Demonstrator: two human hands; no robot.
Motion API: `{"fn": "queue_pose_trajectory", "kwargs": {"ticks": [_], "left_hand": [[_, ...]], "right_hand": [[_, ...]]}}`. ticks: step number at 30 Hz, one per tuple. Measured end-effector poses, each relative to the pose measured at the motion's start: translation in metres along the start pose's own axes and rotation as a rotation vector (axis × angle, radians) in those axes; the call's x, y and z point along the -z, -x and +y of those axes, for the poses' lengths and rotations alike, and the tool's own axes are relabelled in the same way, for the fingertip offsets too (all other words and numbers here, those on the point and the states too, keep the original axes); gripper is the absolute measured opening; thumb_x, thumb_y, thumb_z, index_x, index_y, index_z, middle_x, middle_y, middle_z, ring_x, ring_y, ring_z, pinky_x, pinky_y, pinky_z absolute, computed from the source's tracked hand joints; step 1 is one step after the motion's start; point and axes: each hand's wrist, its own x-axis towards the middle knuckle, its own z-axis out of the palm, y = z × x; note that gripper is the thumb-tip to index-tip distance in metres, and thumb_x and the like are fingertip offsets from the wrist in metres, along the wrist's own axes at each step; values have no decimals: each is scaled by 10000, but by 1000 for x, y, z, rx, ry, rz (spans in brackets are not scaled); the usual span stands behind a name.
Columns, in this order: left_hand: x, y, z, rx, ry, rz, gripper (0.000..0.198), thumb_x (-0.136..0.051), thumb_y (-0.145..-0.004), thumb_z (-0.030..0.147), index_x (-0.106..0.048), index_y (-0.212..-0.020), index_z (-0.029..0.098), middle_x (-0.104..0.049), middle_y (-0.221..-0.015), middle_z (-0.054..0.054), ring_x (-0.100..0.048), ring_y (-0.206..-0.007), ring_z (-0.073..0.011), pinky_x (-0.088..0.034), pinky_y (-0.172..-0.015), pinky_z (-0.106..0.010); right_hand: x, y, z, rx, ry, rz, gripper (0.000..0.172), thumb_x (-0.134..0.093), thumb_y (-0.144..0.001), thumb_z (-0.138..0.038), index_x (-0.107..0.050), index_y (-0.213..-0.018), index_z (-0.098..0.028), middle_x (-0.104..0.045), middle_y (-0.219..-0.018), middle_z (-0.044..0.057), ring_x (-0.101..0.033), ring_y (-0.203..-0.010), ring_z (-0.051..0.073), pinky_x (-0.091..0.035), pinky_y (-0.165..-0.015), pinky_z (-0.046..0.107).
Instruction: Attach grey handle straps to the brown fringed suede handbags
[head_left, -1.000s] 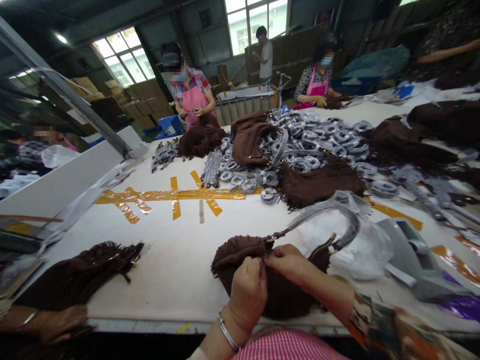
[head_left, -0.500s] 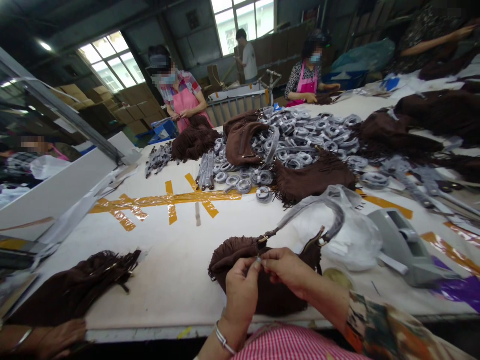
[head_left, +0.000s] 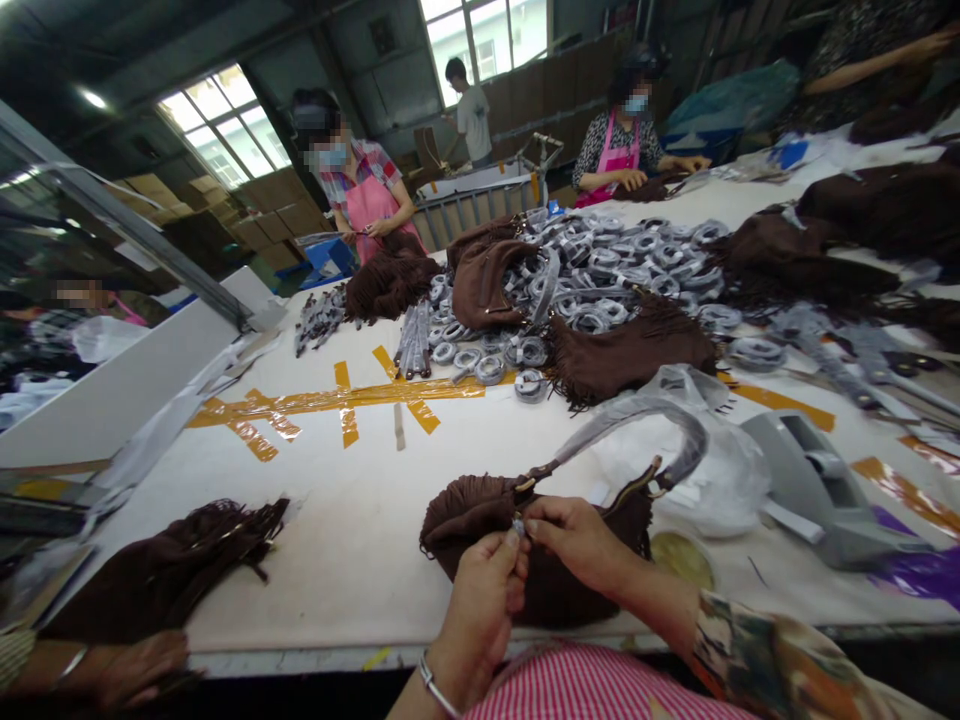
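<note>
A dark brown fringed handbag [head_left: 555,595] lies in front of me, its plastic-wrapped handle [head_left: 630,410] arching up to the right. My left hand [head_left: 484,585] is closed, thumb against curled fingers, on a small shiny piece [head_left: 517,526] at the bag's front. It looks like a zipper pull with clear wrap on it, but is too small to be sure. Thumb and fingers of my right hand [head_left: 577,540] pinch together at the same spot, from the right side. The fingertips hide most of what they grip.
Left of me lies another brown fringed bag [head_left: 165,575], with a co-worker's hand [head_left: 142,668] beside it. A tape dispenser [head_left: 814,490] and a clear plastic bag [head_left: 720,480] stand right. Wrapped coiled straps [head_left: 600,260] and more brown bags [head_left: 637,350] are heaped beyond.
My left fingers have curled in more and the left hand sits slightly lower. The shiny piece shows more between my fingertips. The co-worker's hand at lower left has shifted a little right.
</note>
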Motion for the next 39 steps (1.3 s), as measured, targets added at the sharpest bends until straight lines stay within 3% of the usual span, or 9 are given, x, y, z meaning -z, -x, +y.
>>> {"fn": "queue_pose_trajectory", "kwargs": {"ticks": [7, 13, 20, 24, 26, 29, 33, 36, 39], "left_hand": [[3, 4, -4, 254, 421, -173, 370, -847, -668, 312, -551, -802, 133, -415, -535, 94, -204, -408, 17, -119, -387, -113], [7, 6, -3, 454, 591, -388, 329, -839, -693, 270, -559, -774, 117, -396, -502, 101, -230, -373, 11, -161, -355, -98], [6, 7, -5, 434, 658, -540, 294, -770, -774, 295, -533, -708, 134, -321, -468, 112, -138, -364, 2, -160, -360, -99], [3, 8, -4, 413, 649, -591, 309, -725, -815, 323, -497, -695, 151, -288, -469, 116, -78, -376, -2, -138, -367, -98], [0, 7, -3, 387, 625, -547, 328, -742, -796, 342, -486, -709, 157, -284, -485, 119, -80, -385, -2, -124, -372, -103], [-4, 5, -7, 223, 491, -304, 350, -751, -770, 415, -505, -768, 166, -312, -525, 113, -133, -411, -9, -118, -390, -130], [-4, 0, -17, -95, -40, 15, 331, -569, -872, 502, -566, -815, 176, -407, -573, 72, -241, -434, -43, -153, -419, -203], [-2, 0, -18, -298, -433, 93, 361, -483, -919, 469, -574, -727, 177, -481, -599, 32, -386, -510, -80, -265, -496, -243], [-1, 2, -14, -438, -626, 131, 413, -431, -943, 428, -522, -626, 180, -508, -593, 14, -452, -587, -110, -326, -593, -276]], "right_hand": [[1, -1, 16, -102, -335, -137, 286, -737, -768, -414, -674, -744, -135, -629, -655, -12, -504, -580, 92, -390, -560, 226], [16, -18, 28, -97, -336, -359, 314, -787, -723, -422, -709, -725, -118, -610, -604, -20, -450, -516, 66, -331, -519, 215], [13, -28, 34, -90, -388, -300, 246, -849, -618, -320, -749, -746, -136, -648, -643, -24, -493, -582, 87, -384, -599, 225], [-2, -31, 44, -88, -443, -248, 367, -864, -589, -439, -683, -627, -121, -590, -562, -24, -460, -525, 83, -350, -552, 229], [-9, -30, 50, -101, -476, -224, 463, -819, -616, -558, -644, -617, -129, -569, -542, -19, -457, -507, 92, -342, -534, 238], [-12, -21, 56, -117, -504, -93, 485, -674, -758, -639, -633, -731, -156, -527, -575, -44, -413, -514, 82, -311, -521, 227], [-4, -3, 52, -143, -291, 98, 415, -649, -832, -556, -672, -840, -141, -550, -651, -23, -411, -567, 92, -303, -533, 237], [-3, 4, 43, -121, -235, 45, 387, -649, -850, -515, -687, -845, -130, -609, -728, 15, -480, -643, 118, -357, -598, 257], [-10, 4, 37, -139, -366, -8, 309, -713, -816, -436, -657, -765, -136, -595, -691, 5, -517, -639, 129, -396, -621, 273]]}}
